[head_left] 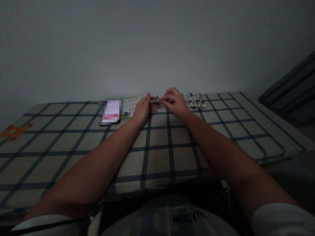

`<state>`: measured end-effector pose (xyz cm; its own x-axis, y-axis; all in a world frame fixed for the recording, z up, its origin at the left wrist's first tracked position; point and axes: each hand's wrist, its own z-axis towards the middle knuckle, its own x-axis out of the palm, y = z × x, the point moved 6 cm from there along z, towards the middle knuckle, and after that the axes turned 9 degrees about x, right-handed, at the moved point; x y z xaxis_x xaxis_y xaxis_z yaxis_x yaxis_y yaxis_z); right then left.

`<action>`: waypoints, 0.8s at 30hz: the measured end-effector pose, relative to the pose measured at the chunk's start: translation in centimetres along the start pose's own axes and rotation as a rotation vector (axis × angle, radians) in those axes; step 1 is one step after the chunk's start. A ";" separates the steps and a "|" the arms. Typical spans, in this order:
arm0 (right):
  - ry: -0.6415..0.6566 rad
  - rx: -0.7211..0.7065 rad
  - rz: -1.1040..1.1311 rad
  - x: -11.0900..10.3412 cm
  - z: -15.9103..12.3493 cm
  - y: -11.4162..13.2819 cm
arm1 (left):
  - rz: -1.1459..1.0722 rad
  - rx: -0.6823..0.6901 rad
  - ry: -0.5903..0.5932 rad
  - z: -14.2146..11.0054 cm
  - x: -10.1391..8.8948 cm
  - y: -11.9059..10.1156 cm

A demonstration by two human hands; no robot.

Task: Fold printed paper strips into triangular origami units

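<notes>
Near the far edge of the table, a small folded piece of printed paper [157, 98], partly green, is held between my two hands. My left hand [142, 108] grips its left side, thumb up. The fingertips of my right hand [176, 102] pinch the right side. Just right of that hand lies a cluster of small folded paper pieces [197, 100], pale with printed colours. Left of my left hand, printed paper sheets [130, 104] lie flat, partly covered by the hand. Fine folds are too small and dark to make out.
A phone [112, 111] with a lit, blurred screen lies left of the sheets. The checked tablecloth [157, 157] covers the table, with an orange patch [16, 131] at far left. A pale wall [157, 46] rises behind the table; a dark slatted object [290, 85] stands at right.
</notes>
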<state>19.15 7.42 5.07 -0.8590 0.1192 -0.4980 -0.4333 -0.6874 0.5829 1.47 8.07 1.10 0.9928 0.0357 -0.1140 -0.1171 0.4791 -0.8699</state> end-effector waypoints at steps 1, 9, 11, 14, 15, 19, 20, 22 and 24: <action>0.027 -0.008 -0.011 0.2 -0.1 0.1 | -0.027 -0.018 -0.008 -0.1 0.0 0.0; 0.144 0.036 -0.004 1.0 -0.4 0.4 | -0.028 0.049 -0.053 -0.4 -0.2 -1.5; 0.146 0.042 0.004 0.9 -0.5 0.5 | -0.018 0.055 -0.059 -0.4 -0.3 -1.5; 0.110 0.031 0.034 0.7 -0.4 0.5 | -0.024 0.051 -0.082 -0.4 -0.4 -1.3; 0.081 0.029 0.049 0.6 -0.2 0.4 | -0.026 0.054 -0.081 -0.4 -0.4 -1.3; -0.032 0.090 0.100 0.0 0.4 -0.4 | 0.029 0.095 -0.020 -0.7 0.0 -1.6; -0.039 0.109 0.110 0.0 0.5 -0.7 | 0.055 0.110 -0.003 -0.8 0.1 -1.8; -0.034 0.133 0.126 0.1 0.6 -1.1 | 0.111 0.146 0.014 -0.9 0.2 -2.0; -0.021 0.151 0.137 0.3 0.7 -1.3 | 0.169 0.183 0.014 -1.0 0.2 -2.2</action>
<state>19.28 8.86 4.57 -0.9175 0.0480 -0.3948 -0.3467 -0.5829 0.7348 1.87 6.14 2.53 0.9590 0.1169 -0.2580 -0.2736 0.6179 -0.7371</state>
